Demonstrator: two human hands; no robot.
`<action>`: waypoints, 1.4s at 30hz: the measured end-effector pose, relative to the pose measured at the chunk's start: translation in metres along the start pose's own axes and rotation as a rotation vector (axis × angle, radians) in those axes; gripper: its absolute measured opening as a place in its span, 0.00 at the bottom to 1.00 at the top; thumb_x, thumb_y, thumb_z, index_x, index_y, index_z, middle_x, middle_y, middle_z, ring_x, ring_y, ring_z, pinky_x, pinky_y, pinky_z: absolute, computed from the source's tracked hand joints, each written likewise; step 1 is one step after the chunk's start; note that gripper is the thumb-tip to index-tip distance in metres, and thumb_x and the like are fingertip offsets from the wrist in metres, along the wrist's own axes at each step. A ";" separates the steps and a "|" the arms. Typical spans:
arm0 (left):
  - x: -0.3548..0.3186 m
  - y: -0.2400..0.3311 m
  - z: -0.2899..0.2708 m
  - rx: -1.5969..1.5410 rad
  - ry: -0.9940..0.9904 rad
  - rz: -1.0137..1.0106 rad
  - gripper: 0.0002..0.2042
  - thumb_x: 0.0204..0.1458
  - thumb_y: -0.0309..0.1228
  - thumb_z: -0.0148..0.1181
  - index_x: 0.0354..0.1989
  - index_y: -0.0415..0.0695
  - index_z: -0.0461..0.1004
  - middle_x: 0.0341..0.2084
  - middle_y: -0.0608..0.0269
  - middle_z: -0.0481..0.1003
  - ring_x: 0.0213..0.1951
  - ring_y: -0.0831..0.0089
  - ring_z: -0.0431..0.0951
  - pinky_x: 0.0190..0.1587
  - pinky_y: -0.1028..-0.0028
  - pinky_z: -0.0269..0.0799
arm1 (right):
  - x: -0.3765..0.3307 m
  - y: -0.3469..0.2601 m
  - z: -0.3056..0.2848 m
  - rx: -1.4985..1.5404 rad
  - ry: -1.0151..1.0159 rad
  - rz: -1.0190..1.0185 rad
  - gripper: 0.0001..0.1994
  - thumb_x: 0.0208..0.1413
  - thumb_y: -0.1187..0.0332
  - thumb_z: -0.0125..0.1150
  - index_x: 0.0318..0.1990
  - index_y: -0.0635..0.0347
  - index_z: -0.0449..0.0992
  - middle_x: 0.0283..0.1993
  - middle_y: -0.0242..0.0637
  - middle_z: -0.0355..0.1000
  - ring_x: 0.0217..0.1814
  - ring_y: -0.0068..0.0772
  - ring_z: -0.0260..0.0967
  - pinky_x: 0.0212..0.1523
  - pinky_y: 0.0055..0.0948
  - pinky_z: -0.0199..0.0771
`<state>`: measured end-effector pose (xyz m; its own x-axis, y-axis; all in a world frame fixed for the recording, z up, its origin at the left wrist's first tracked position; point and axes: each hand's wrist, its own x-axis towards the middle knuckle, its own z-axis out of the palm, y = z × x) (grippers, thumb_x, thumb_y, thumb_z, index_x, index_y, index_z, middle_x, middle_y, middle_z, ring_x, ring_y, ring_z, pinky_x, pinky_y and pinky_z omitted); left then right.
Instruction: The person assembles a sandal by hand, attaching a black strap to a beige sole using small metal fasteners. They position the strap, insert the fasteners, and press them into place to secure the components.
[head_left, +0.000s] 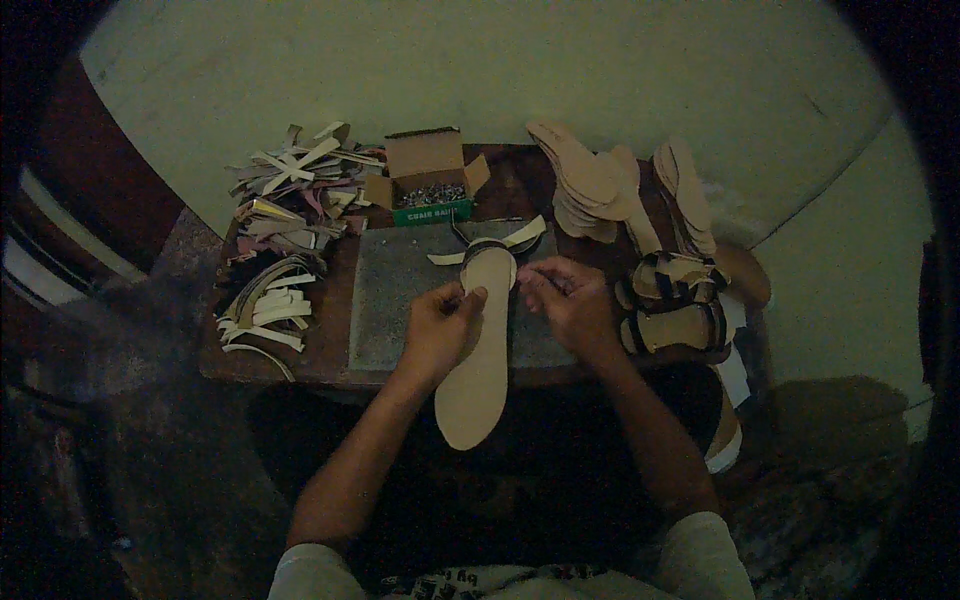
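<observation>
A tan shoe insole (474, 370) lies lengthwise in front of me, its wide end hanging past the table's near edge. My left hand (443, 325) is closed on its left side, thumb on top. Around the insole's far end run dark and cream straps (490, 243), with loose ends spreading to both sides. My right hand (568, 305) is beside the insole's right edge near the straps, fingers pinched together; what they hold, if anything, is too small to make out. Under the work is a grey slab (385, 290).
Strap strips (290, 180) pile up at the table's left, with curved cream strips (270, 310) nearer. An open box of small nails (430, 195) stands at the back. Stacked insoles (580, 180) and strapped sandal pieces (675, 325) occupy the right side. A wall (480, 70) rises behind.
</observation>
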<state>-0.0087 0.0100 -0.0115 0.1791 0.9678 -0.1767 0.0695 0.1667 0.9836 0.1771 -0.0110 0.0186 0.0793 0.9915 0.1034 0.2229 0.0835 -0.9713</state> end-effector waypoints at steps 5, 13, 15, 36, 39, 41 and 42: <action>-0.008 0.011 0.005 0.035 -0.013 -0.001 0.14 0.57 0.36 0.59 0.24 0.38 0.73 0.19 0.67 0.72 0.22 0.82 0.67 0.26 0.75 0.64 | -0.001 0.006 -0.002 0.031 0.012 -0.089 0.06 0.56 0.75 0.62 0.39 0.69 0.79 0.36 0.40 0.79 0.36 0.24 0.76 0.40 0.23 0.76; -0.012 -0.003 0.011 0.136 -0.065 0.165 0.11 0.59 0.34 0.58 0.30 0.38 0.76 0.21 0.68 0.73 0.23 0.82 0.68 0.26 0.74 0.64 | -0.008 -0.009 0.003 -0.261 -0.151 -0.444 0.05 0.52 0.78 0.63 0.37 0.66 0.79 0.39 0.40 0.79 0.40 0.26 0.75 0.40 0.25 0.75; -0.014 0.000 0.013 0.189 -0.056 0.210 0.11 0.59 0.34 0.58 0.31 0.37 0.76 0.21 0.66 0.74 0.23 0.81 0.69 0.26 0.74 0.65 | -0.007 -0.003 0.003 -0.228 -0.149 -0.399 0.05 0.51 0.78 0.64 0.36 0.66 0.79 0.39 0.40 0.78 0.39 0.26 0.75 0.40 0.26 0.75; -0.016 -0.005 0.015 0.260 -0.088 0.233 0.12 0.58 0.34 0.61 0.27 0.38 0.75 0.17 0.67 0.73 0.20 0.83 0.67 0.21 0.75 0.62 | -0.009 -0.022 -0.002 -0.671 -0.112 -0.621 0.06 0.41 0.75 0.67 0.29 0.53 0.80 0.51 0.35 0.69 0.61 0.47 0.59 0.61 0.46 0.57; -0.017 -0.005 0.016 0.288 -0.126 0.204 0.13 0.58 0.34 0.61 0.25 0.39 0.74 0.15 0.68 0.71 0.19 0.84 0.66 0.19 0.76 0.59 | -0.006 -0.021 -0.008 -0.666 -0.190 -0.607 0.07 0.41 0.75 0.68 0.31 0.55 0.80 0.54 0.35 0.69 0.63 0.46 0.58 0.64 0.43 0.56; -0.017 -0.005 0.016 0.339 -0.153 0.201 0.13 0.58 0.34 0.61 0.24 0.40 0.73 0.14 0.69 0.69 0.19 0.85 0.65 0.19 0.77 0.58 | -0.003 -0.016 -0.015 -0.633 -0.242 -0.594 0.08 0.42 0.75 0.68 0.32 0.57 0.80 0.56 0.36 0.69 0.64 0.45 0.58 0.64 0.42 0.56; -0.017 -0.005 0.017 0.325 -0.160 0.206 0.14 0.58 0.35 0.61 0.23 0.40 0.73 0.14 0.70 0.69 0.19 0.85 0.65 0.19 0.77 0.58 | -0.001 -0.012 -0.018 -0.608 -0.261 -0.595 0.07 0.42 0.74 0.68 0.32 0.57 0.80 0.55 0.36 0.69 0.64 0.45 0.58 0.64 0.42 0.56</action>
<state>0.0046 -0.0104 -0.0143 0.3700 0.9290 -0.0060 0.3179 -0.1206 0.9404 0.1914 -0.0147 0.0342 -0.4220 0.7979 0.4305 0.6393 0.5986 -0.4827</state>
